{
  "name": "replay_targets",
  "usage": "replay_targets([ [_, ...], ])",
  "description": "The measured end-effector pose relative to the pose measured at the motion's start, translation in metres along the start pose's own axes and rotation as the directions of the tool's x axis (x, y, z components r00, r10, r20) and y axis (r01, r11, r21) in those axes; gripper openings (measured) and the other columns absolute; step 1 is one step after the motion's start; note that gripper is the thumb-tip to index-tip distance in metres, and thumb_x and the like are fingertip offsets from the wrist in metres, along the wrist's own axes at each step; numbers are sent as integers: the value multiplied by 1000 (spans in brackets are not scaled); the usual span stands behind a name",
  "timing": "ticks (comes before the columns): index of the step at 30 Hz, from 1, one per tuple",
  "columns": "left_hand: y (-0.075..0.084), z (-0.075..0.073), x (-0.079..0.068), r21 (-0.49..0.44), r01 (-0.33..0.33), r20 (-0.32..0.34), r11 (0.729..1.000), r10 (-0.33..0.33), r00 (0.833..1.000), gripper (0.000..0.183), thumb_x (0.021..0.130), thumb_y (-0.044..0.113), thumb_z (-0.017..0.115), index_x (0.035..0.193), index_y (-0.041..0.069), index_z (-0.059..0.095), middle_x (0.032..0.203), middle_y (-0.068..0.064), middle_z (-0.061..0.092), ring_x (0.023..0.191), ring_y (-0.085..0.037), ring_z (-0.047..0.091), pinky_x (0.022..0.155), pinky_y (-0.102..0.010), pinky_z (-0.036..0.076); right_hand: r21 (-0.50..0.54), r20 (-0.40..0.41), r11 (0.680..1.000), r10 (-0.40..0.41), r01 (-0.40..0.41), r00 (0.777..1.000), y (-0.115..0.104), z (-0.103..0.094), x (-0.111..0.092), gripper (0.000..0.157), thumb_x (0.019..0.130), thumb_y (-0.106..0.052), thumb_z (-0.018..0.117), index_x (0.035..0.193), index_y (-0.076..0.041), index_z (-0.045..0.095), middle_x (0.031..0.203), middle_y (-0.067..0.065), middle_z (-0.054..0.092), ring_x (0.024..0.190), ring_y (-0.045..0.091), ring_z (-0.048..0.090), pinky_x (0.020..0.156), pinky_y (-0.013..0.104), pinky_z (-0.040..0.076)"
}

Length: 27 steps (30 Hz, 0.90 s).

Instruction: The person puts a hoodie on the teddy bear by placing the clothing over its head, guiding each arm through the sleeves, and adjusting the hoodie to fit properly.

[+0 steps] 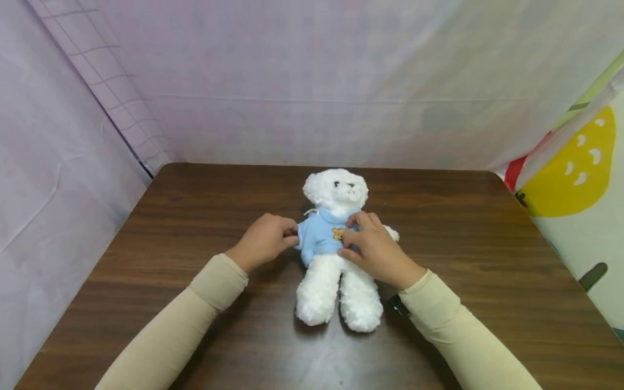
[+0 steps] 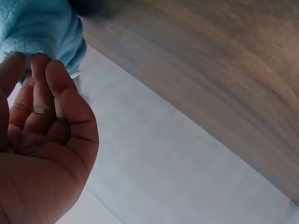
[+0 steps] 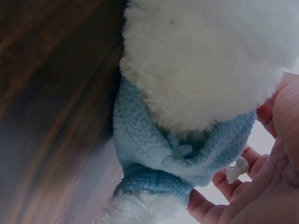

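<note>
A white plush teddy bear lies face up on the dark wooden table, wearing a light blue sweater with a small brown bear patch on its chest. At the end of one sleeve, my left hand pinches the cuff; in the left wrist view the thumb and fingertips meet at the blue fabric. My right hand rests over the chest, fingers bent and spread, fingertips touching the sweater beside the patch. A white knotted cord end hangs by those fingers in the right wrist view. The bear's other arm is mostly hidden behind this hand.
The brown wood-grain table has a rounded back edge just beyond the bear's head. Pale cloth curtains hang behind and at the left. On the right is a white cloth with a yellow printed shape.
</note>
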State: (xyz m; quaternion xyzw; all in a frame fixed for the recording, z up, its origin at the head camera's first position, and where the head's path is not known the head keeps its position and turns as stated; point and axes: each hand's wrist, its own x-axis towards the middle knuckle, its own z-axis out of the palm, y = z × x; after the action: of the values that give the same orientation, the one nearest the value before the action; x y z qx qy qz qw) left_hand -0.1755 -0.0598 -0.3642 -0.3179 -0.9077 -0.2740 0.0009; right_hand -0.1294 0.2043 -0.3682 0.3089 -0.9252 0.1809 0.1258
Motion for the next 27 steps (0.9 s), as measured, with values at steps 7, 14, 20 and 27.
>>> replay_targets([
  [7, 2, 5, 4, 34, 8, 30, 999, -9, 1000, 10, 88, 13, 73, 97, 9, 72, 73, 3, 59, 66, -12, 53, 62, -29, 45, -56, -26, 997, -56, 54, 998, 2, 2, 6, 30, 82, -24, 83, 72, -18, 55, 111, 16, 51, 97, 35, 46, 78, 48, 43],
  [14, 1, 16, 8, 101, 32, 13, 994, -34, 999, 23, 88, 8, 68, 69, 13, 58, 67, 1, 52, 64, -16, 50, 60, -32, 43, -86, -10, 995, -56, 55, 998, 0, 6, 8, 28, 83, -26, 82, 74, -18, 57, 112, 16, 53, 98, 34, 47, 79, 48, 43],
  [20, 0, 8, 6, 145, 70, -34, 987, -66, 997, 19, 90, 4, 61, 72, 11, 59, 74, -4, 60, 69, -21, 58, 61, -37, 48, -104, -18, 993, -57, 55, 998, -1, 5, 6, 29, 83, -26, 82, 72, -18, 56, 112, 16, 53, 99, 35, 47, 79, 49, 43],
  [27, -12, -12, 10, 212, 128, -115, 969, -105, 988, 8, 95, 8, 64, 92, 7, 71, 91, -6, 66, 80, -24, 63, 68, -43, 52, -96, -9, 994, -44, 42, 999, -5, 6, 5, 34, 84, -26, 82, 70, -20, 51, 114, 14, 54, 103, 33, 47, 82, 50, 43],
])
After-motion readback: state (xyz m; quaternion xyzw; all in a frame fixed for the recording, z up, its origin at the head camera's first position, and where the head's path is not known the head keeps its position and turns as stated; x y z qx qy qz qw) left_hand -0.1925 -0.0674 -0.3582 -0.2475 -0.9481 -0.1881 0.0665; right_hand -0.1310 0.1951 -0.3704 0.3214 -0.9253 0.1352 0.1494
